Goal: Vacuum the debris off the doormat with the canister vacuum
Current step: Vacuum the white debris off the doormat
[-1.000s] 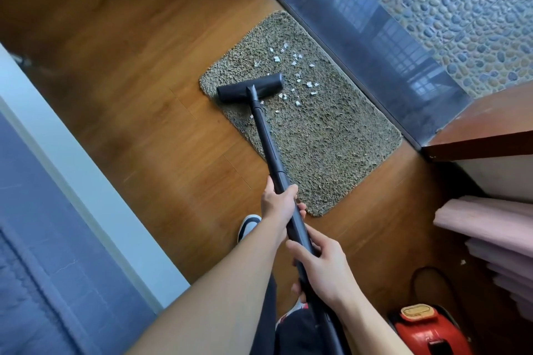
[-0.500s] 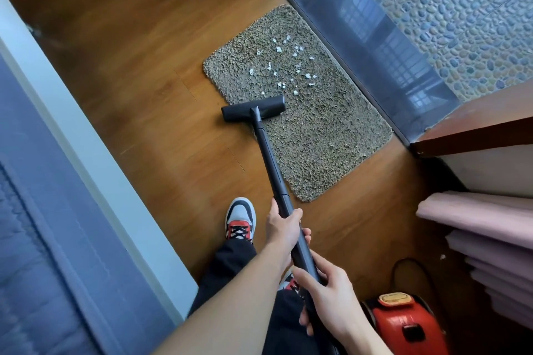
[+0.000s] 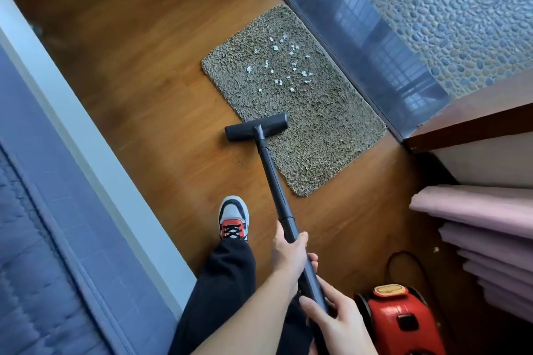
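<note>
1. Grey-brown shag covers the doormat (image 3: 323, 135), which lies on the wood floor (image 3: 144, 81) with its right long edge along a dark, glossy threshold (image 3: 360, 46).
2. White debris (image 3: 284, 66) is scattered in small flakes over the mat's far half.
3. The black nozzle (image 3: 256, 127) sits across the mat's left edge, about midway along it. Its right end is on the pile and its left end is over bare floor. It lies nearer than the flakes and touches none of them.
4. A black wand (image 3: 274, 179) runs from the nozzle back toward the person, crossing the mat's near-left edge.
5. The left hand (image 3: 288, 253) grasps the wand just below a collar joint, with its fingers wrapped around the tube.
6. The right hand (image 3: 334, 317) holds the wand just nearer than the left, with thumb and fingers curled round it.
7. A red canister (image 3: 403, 323) with a tan oval on top stands on the floor at the near right, just beside the right hand. A black cord (image 3: 403, 256) loops on the floor beyond it.
8. Left of the wand, a grey, white and red shoe (image 3: 233, 219) with black laces is planted on the floor below a dark trouser leg (image 3: 225, 282).
9. Pebble tiles (image 3: 447, 8) lie beyond the threshold at the far right.
10. Pink folded cloth (image 3: 490, 225) is at the right edge.
11. A white strip (image 3: 95, 153) and blue quilted fabric (image 3: 43, 268) run along the left.
</note>
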A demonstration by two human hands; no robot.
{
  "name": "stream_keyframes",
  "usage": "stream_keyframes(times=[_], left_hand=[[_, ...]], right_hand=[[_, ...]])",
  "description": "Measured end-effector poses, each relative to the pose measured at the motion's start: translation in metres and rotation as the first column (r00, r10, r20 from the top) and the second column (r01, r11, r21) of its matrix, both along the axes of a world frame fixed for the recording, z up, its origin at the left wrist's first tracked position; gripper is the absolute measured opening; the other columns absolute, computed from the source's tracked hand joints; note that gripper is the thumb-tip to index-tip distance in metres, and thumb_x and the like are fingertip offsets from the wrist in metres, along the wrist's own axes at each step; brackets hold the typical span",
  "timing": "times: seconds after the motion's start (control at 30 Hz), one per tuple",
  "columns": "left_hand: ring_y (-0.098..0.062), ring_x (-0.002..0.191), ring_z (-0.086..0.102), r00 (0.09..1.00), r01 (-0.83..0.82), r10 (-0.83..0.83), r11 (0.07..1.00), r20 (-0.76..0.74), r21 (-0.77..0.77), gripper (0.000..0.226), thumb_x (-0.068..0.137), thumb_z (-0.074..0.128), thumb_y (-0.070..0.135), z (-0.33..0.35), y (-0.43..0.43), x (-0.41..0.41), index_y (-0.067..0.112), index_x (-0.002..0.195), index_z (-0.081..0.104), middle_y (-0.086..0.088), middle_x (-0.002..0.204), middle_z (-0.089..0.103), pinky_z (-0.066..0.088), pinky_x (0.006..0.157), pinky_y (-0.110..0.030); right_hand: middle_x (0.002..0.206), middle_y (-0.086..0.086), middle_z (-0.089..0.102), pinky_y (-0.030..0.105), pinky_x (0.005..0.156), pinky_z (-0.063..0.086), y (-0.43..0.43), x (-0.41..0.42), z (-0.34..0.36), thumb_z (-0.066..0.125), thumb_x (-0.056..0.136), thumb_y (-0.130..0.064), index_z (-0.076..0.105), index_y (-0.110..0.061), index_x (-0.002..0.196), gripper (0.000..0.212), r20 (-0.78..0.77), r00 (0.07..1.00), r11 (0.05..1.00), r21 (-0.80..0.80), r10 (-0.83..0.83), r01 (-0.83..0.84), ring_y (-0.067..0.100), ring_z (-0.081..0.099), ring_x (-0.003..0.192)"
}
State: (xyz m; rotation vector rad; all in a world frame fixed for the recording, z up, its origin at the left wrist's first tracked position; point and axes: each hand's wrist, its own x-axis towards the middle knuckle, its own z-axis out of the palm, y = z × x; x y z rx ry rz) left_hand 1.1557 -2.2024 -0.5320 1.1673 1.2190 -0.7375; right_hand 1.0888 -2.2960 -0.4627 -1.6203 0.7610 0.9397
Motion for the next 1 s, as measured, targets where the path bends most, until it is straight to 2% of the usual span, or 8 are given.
stream_keyframes(times=[0.07, 0.13, 0.23, 0.4, 0.57, 0.63, 0.8, 1.0], left_hand=[[-0.014, 0.045, 0.056, 1.000, -0.003, 0.003, 1.000, 0.010, -0.003, 0.074, 0.099, 0.058, 0.013, -0.003, 0.002, 0.004, 0.038, 0.159, 0.023, -0.006, 0.072, 0.058, 0.051, 0.046, -0.027], [-0.015, 0.045, 0.055, 1.000, 0.009, -0.009, 1.000, 0.017, 0.001, 0.073, 0.099, 0.059, 0.013, -0.005, 0.004, 0.012, 0.038, 0.159, 0.024, -0.005, 0.065, 0.057, 0.050, 0.044, -0.027], [-0.014, 0.047, 0.057, 0.999, 0.048, -0.048, 0.999, 0.023, 0.000, 0.073, 0.100, 0.059, 0.016, -0.008, 0.010, 0.026, 0.038, 0.159, 0.023, -0.005, 0.066, 0.059, 0.052, 0.046, -0.026], [-0.013, 0.047, 0.058, 0.994, 0.100, -0.100, 0.995, 0.045, 0.005, 0.077, 0.099, 0.058, 0.015, -0.021, 0.023, 0.066, 0.037, 0.160, 0.019, -0.005, 0.078, 0.059, 0.050, 0.046, -0.026], [-0.010, 0.041, 0.056, 0.993, 0.098, -0.100, 0.995, 0.069, 0.025, 0.079, 0.099, 0.059, 0.013, -0.028, 0.039, 0.103, 0.037, 0.160, 0.016, -0.008, 0.093, 0.060, 0.049, 0.043, -0.024], [-0.010, 0.040, 0.056, 0.992, 0.096, -0.097, 0.995, 0.075, 0.028, 0.080, 0.098, 0.059, 0.013, -0.031, 0.045, 0.119, 0.037, 0.161, 0.015, -0.007, 0.090, 0.060, 0.049, 0.043, -0.024], [-0.012, 0.044, 0.055, 0.991, 0.101, -0.104, 0.994, 0.087, 0.037, 0.079, 0.098, 0.059, 0.012, -0.038, 0.060, 0.152, 0.035, 0.161, 0.016, -0.004, 0.081, 0.058, 0.049, 0.043, -0.025], [-0.012, 0.049, 0.056, 0.988, 0.131, -0.134, 0.991, 0.077, 0.042, 0.078, 0.099, 0.059, 0.012, -0.039, 0.072, 0.188, 0.034, 0.161, 0.017, -0.003, 0.084, 0.058, 0.050, 0.045, -0.026]], right_hand=[[0.088, -0.013, 0.079, 0.018, 0.070, 0.053, 0.004, 0.002, -0.001, 0.077, 0.089, -0.019, 0.064, -0.049, 0.118, 0.044, 0.000, 1.000, 1.000, 0.000, 0.002, -0.002, 0.002, 0.074, 0.074], [0.078, 0.000, 0.076, 0.030, 0.059, 0.053, 0.005, 0.005, -0.004, 0.074, 0.092, -0.020, 0.065, -0.050, 0.118, 0.041, 0.009, 1.000, 1.000, 0.030, 0.000, 0.000, 0.013, 0.069, 0.055], [0.065, 0.008, 0.065, 0.028, 0.040, 0.048, 0.010, 0.018, -0.006, 0.067, 0.097, -0.018, 0.063, -0.047, 0.121, 0.037, 0.009, 0.997, 0.991, 0.116, -0.071, 0.069, 0.031, 0.061, 0.043], [0.080, 0.021, 0.058, 0.028, 0.037, 0.048, 0.027, 0.053, -0.014, 0.065, 0.099, -0.018, 0.059, -0.035, 0.134, 0.039, -0.018, 0.991, 0.978, 0.157, -0.134, 0.136, 0.031, 0.060, 0.042], [0.064, 0.005, 0.054, 0.030, 0.039, 0.048, 0.045, 0.088, -0.022, 0.065, 0.099, -0.018, 0.063, -0.036, 0.127, 0.033, 0.026, 0.989, 0.977, 0.160, -0.149, 0.143, 0.033, 0.059, 0.044], [0.061, 0.001, 0.052, 0.031, 0.039, 0.049, 0.052, 0.103, -0.025, 0.065, 0.099, -0.017, 0.067, -0.037, 0.117, 0.027, 0.034, 0.989, 0.977, 0.163, -0.144, 0.137, 0.032, 0.059, 0.044], [0.060, 0.002, 0.055, 0.031, 0.038, 0.047, 0.068, 0.139, -0.024, 0.065, 0.097, -0.017, 0.071, -0.035, 0.097, 0.020, 0.028, 0.990, 0.977, 0.165, -0.140, 0.134, 0.031, 0.057, 0.042], [0.057, -0.003, 0.053, 0.029, 0.038, 0.047, 0.083, 0.173, -0.024, 0.063, 0.099, -0.017, 0.068, -0.033, 0.108, 0.018, 0.021, 0.989, 0.981, 0.132, -0.149, 0.145, 0.029, 0.056, 0.041]])
